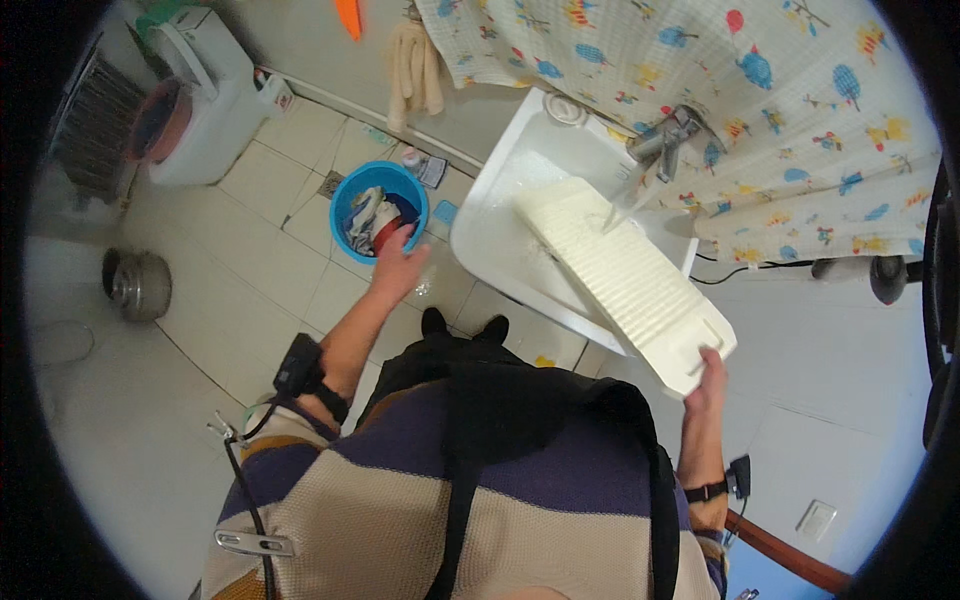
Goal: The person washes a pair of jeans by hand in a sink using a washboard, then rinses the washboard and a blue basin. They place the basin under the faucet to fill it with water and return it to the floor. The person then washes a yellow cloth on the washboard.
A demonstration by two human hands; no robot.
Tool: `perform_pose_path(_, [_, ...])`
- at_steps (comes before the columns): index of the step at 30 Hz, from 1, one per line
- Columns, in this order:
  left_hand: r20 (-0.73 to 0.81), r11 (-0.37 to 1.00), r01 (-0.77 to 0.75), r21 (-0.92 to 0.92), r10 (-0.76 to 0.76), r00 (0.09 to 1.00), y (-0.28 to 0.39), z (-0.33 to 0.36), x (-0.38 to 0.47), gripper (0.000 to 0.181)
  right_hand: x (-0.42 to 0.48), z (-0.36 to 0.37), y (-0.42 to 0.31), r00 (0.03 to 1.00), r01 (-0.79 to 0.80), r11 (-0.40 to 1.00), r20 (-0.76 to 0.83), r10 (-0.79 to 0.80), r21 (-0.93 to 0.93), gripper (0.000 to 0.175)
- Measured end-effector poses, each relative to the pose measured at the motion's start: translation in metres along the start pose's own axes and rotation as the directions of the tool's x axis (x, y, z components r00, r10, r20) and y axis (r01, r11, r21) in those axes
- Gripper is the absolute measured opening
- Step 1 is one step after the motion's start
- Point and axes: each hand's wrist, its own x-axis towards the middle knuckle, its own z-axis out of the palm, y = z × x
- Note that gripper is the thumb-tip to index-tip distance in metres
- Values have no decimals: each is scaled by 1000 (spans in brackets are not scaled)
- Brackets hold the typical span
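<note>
My right hand grips the near end of a cream plastic washboard at its handle slot. The washboard lies slanted over a white sink basin, its far end inside the basin and its near end past the rim. Water runs from a metal faucet onto the ridged board. My left hand is over the near right edge of a blue plastic bucket, fingers apart. Crumpled cloths, white, red and dark blue, lie in the bucket. Whether the fingertips touch the cloth or rim, I cannot tell.
A patterned curtain hangs behind the sink. A beige towel hangs on the wall. A large white jug and a reddish bowl stand at the upper left. A metal pot is at the far left, and a soap dish on the sink's corner.
</note>
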Motion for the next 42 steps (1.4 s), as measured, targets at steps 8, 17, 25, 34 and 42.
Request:
perform_pose_path(8, [296,512,-572,641,522,800,70,28,-30,65,-50,-74,-24,982,111,985,-135,-129,-131,51])
perform_pose_path(17, [398,514,-535,671,359,844,86,60,-34,59,-28,-57,-52,961,164,973,-195,-195,-165,41])
perform_pose_path(25, [606,401,-589,702,98,789,113,111,-34,47,-67,-73,-136,924,316,851,-68,-377,-419,46])
perform_pose_path(34, [736,504,-600,621,-113,667,103,170,7,52,-41,-72,-147,927,348,841,17,-375,-414,44])
perform_pose_path(42, [231,566,-570,595,559,796,148,183,93,85,-30,-74,-162,893,403,693,89,-442,-598,51])
